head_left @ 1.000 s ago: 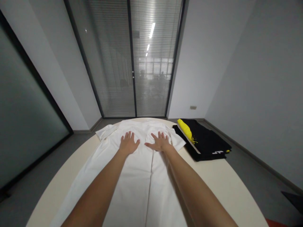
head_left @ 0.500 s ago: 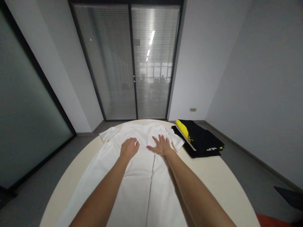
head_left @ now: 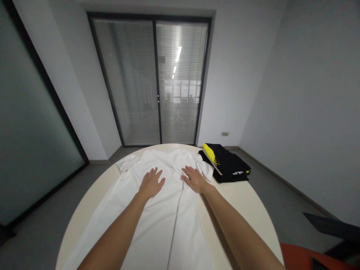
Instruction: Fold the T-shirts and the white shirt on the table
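Observation:
A white short-sleeved garment (head_left: 163, 221) lies spread over the table, its sleeves at the far end and a long crease running down its right half. My left hand (head_left: 151, 183) rests flat on its upper left part, fingers spread. On the upper right part, near the right sleeve, my right hand (head_left: 194, 179) lies palm down with its fingers apart. Neither hand grips the cloth. Wrinkles show in the fabric between and beyond the hands.
A folded stack of black clothes (head_left: 229, 163) with a yellow print sits at the table's far right, close to the right sleeve. The round cream table (head_left: 247, 210) has a curved edge. An orange chair (head_left: 300, 257) stands at lower right.
My left hand has opened from curled fingers to a flat spread. My right hand has turned slightly, its fingers now pointing more to the left. The camera view has shifted.

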A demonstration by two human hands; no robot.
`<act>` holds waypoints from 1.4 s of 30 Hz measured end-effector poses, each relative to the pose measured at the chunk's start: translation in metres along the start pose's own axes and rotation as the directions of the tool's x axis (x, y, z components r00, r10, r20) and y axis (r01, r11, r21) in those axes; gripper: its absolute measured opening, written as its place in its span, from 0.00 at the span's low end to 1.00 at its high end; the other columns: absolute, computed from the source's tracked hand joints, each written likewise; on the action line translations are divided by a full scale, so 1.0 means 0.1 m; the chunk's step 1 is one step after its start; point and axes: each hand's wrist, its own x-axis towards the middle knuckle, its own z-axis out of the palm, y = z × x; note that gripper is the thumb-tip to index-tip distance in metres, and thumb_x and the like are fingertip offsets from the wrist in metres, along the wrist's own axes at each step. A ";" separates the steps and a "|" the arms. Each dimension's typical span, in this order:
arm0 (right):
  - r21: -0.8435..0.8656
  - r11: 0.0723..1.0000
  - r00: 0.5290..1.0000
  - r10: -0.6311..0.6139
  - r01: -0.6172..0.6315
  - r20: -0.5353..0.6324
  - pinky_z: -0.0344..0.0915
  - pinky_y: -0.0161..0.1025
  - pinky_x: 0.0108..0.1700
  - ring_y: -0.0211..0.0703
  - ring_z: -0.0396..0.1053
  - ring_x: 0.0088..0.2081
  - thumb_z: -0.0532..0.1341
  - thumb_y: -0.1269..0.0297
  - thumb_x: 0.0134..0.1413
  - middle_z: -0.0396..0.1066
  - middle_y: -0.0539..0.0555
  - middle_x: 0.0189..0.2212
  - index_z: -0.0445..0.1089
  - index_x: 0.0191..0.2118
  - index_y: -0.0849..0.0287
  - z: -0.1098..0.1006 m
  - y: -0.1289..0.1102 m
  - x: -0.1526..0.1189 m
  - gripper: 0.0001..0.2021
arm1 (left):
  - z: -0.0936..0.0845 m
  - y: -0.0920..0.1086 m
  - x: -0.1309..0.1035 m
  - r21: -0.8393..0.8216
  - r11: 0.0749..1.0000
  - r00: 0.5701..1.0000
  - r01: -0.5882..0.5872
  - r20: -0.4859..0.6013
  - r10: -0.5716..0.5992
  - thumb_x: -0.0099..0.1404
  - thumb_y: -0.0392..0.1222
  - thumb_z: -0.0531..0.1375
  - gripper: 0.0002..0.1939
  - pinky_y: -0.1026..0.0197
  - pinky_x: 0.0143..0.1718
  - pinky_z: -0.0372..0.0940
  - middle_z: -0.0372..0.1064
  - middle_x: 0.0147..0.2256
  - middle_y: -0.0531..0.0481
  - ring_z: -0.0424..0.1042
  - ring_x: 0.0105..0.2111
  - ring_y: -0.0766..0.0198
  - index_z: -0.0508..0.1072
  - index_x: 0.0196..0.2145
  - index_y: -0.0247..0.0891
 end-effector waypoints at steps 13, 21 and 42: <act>0.002 0.998 0.995 -0.068 0.068 0.076 0.36 0.47 0.70 0.50 0.37 0.72 0.37 0.38 0.66 0.43 0.56 0.72 0.49 0.71 0.53 -0.17 0.21 -0.04 0.36 | -0.03 -0.29 0.17 -0.065 0.984 0.977 -0.168 0.118 0.175 0.72 0.58 0.45 0.31 0.48 0.68 0.41 0.40 0.71 0.48 0.40 0.71 0.55 0.55 0.69 0.46; -0.024 0.994 0.990 -0.106 0.109 0.093 0.36 0.45 0.70 0.48 0.37 0.72 0.38 0.39 0.67 0.43 0.55 0.72 0.51 0.71 0.55 -0.19 0.26 0.02 0.36 | 0.00 -0.52 0.34 -0.066 0.970 0.965 -0.234 0.102 0.240 0.72 0.56 0.46 0.29 0.50 0.69 0.41 0.43 0.70 0.51 0.41 0.70 0.57 0.57 0.67 0.47; -0.249 0.968 0.994 -0.011 -0.016 -0.108 0.56 0.46 0.57 0.54 0.63 0.54 0.42 0.52 0.71 0.69 0.62 0.50 0.68 0.55 0.58 -0.31 0.14 0.14 0.24 | -0.08 -0.33 0.41 0.029 1.000 0.996 0.004 -0.087 -0.001 0.72 0.47 0.50 0.18 0.54 0.56 0.61 0.70 0.51 0.44 0.68 0.52 0.54 0.75 0.52 0.44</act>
